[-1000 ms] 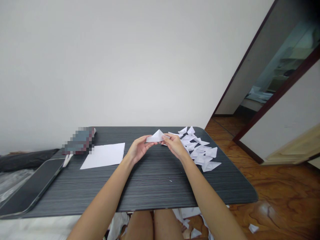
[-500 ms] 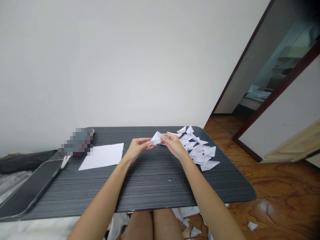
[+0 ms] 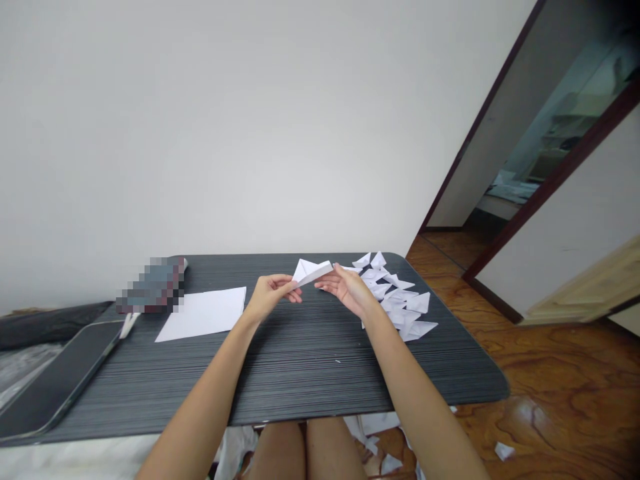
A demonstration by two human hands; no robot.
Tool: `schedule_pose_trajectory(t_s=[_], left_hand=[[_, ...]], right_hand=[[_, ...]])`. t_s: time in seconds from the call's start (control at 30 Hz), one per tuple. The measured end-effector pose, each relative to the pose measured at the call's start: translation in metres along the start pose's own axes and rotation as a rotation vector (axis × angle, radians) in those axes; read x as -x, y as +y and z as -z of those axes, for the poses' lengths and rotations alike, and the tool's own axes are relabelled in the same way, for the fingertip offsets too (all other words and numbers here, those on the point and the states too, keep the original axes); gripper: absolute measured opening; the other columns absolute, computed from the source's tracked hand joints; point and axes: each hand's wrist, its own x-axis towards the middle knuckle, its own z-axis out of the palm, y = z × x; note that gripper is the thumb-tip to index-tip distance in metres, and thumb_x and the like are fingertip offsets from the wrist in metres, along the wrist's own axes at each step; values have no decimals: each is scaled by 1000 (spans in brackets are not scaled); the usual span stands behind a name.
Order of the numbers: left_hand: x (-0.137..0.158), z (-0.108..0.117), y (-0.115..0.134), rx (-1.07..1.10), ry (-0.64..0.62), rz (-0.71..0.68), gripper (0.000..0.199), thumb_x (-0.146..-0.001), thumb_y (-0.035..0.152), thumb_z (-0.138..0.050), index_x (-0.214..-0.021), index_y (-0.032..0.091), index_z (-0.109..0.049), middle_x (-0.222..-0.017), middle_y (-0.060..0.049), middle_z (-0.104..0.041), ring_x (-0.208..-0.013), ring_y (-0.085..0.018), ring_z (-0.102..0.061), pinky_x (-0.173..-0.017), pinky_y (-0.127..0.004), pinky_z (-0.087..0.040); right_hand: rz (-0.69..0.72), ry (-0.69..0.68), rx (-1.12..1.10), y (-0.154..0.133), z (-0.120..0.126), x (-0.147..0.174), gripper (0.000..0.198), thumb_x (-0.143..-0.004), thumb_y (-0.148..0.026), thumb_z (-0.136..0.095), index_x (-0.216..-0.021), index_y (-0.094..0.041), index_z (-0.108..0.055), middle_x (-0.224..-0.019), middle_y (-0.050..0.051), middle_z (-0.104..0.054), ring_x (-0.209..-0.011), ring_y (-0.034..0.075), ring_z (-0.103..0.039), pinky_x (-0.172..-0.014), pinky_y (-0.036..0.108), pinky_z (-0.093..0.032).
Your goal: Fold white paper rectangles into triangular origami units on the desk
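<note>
A small white folded paper boat (image 3: 311, 272) is held up above the table, its peaked middle and long side fold showing. My left hand (image 3: 274, 291) pinches its left end between thumb and fingers. At the boat's other end is my right hand (image 3: 347, 288), fingers stretched out and thumb apart, the thumb tip close to the boat's right corner; whether it touches is hard to tell. Just beyond my right hand lies a cluster of several similar folded paper boats (image 3: 397, 298).
The dark striped table (image 3: 300, 373) stands against a white wall. On its left are white paper sheets (image 3: 205, 313), a blurred-out object (image 3: 155, 287) and a black phone-like slab (image 3: 65, 373). Paper scraps (image 3: 504, 451) lie on the wooden floor.
The paper boat has turned, now showing its long side fold instead of a plain peak. My right fingers have loosened from it and spread out; my left hand keeps its pinch.
</note>
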Motion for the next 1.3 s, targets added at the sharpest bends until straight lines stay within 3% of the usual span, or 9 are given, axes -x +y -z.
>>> schedule_pose_trajectory(t_s=[0.17, 0.33, 0.53, 0.7, 0.83, 0.93, 1.03, 1.13, 1.3], left_hand=[[0, 3, 2, -43, -67, 31, 26, -67, 30, -62, -75, 6, -62, -62, -7, -64, -52, -15, -59, -51, -24, -46], [0, 7, 3, -92, -152, 33, 24, -67, 30, -61, -75, 7, -63, -60, -6, -63, -47, -12, -55, -47, -22, -44], [1, 10, 6, -121, -182, 10, 21, -67, 30, -61, -71, 9, -65, -56, -4, -61, -46, -11, -53, -46, -21, -40], [4, 9, 13, -149, -215, 46, 22, -65, 31, -62, -67, 9, -64, -49, -2, -58, -43, -10, -51, -43, -20, -37], [4, 7, 10, -112, -179, 76, 32, -64, 30, -63, -87, 8, -60, -49, -1, -58, -42, -10, -52, -43, -20, -38], [3, 7, 5, -61, -144, 43, 38, -65, 29, -64, -96, 12, -50, -49, 1, -58, -40, -10, -53, -41, -19, -38], [2, 6, 3, -37, -112, -24, 29, -67, 29, -62, -87, 14, -48, -51, 2, -59, -41, -10, -54, -41, -19, -38], [2, 6, 4, -41, -58, -62, 20, -68, 27, -60, -77, 11, -53, -56, -3, -62, -49, -13, -58, -48, -22, -43], [3, 6, 7, 131, -12, -92, 21, -68, 25, -55, -78, 8, -59, -75, -11, -66, -74, -26, -63, -70, -37, -48]], right_hand=[[-12, -83, -9, -2, 10, 1, 17, -77, -25, -53, -81, -11, -61, -75, 7, -67, -69, 14, -64, -63, 20, -50], [-71, -223, 86, -6, 20, 3, 21, -69, -24, -63, -83, -10, -63, -79, 8, -67, -73, 15, -63, -74, 25, -49], [-94, -258, 215, -7, 24, 4, 22, -63, -22, -67, -80, -9, -65, -76, 9, -67, -73, 15, -62, -74, 26, -48], [-58, -272, 370, -6, 25, 4, 21, -62, -24, -66, -76, -9, -65, -71, 8, -67, -67, 14, -62, -67, 24, -47], [18, -231, 517, -4, 23, 4, 21, -64, -28, -63, -71, -8, -61, -61, 7, -66, -55, 13, -61, -54, 22, -45], [52, -201, 530, -2, 20, 3, 22, -65, -29, -62, -74, -10, -57, -58, 5, -64, -50, 15, -61, -45, 22, -44], [145, -181, 515, -1, 17, 3, 22, -66, -28, -61, -81, -14, -54, -56, 2, -64, -47, 13, -59, -42, 21, -42], [184, -162, 487, -2, 16, 3, 18, -68, -29, -59, -79, -14, -58, -62, 3, -66, -58, 15, -62, -53, 25, -47], [177, -226, 361, -7, 16, 5, 22, -69, -29, -58, -84, -13, -62, -83, 8, -66, -84, 19, -61, -76, 33, -45]])
